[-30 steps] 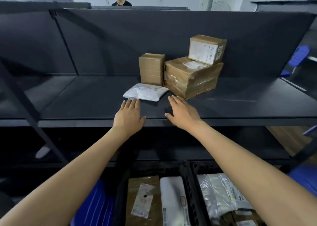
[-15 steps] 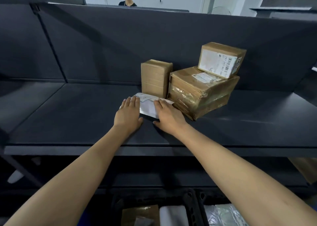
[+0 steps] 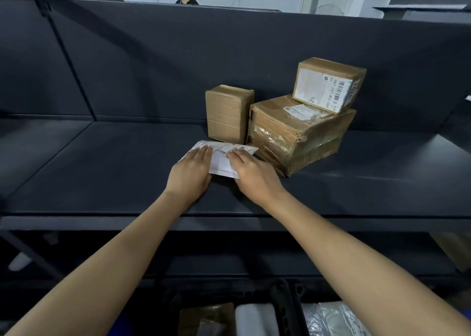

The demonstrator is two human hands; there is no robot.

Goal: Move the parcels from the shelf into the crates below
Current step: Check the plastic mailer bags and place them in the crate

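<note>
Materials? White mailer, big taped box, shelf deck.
Mailer: likely thin poly film, matte white; lies flat and limp, printed label.
Box: brown cardboard under glossy clear tape; wrinkled glare on its front.
Shelf: dark, matte, smooth; painted metal or board, cannot tell.

Both hands lay flat on a white mailer (image 3: 221, 157) on the dark shelf (image 3: 114, 170): left hand (image 3: 190, 173) over its left end, right hand (image 3: 254, 175) over its right, fingers fairly straight. Small brown box (image 3: 228, 115) stood just behind the mailer, beside a big taped box (image 3: 295, 136). Labelled box (image 3: 328, 83) sat on the big one. Black crates (image 3: 283, 302) below held parcels.
</note>
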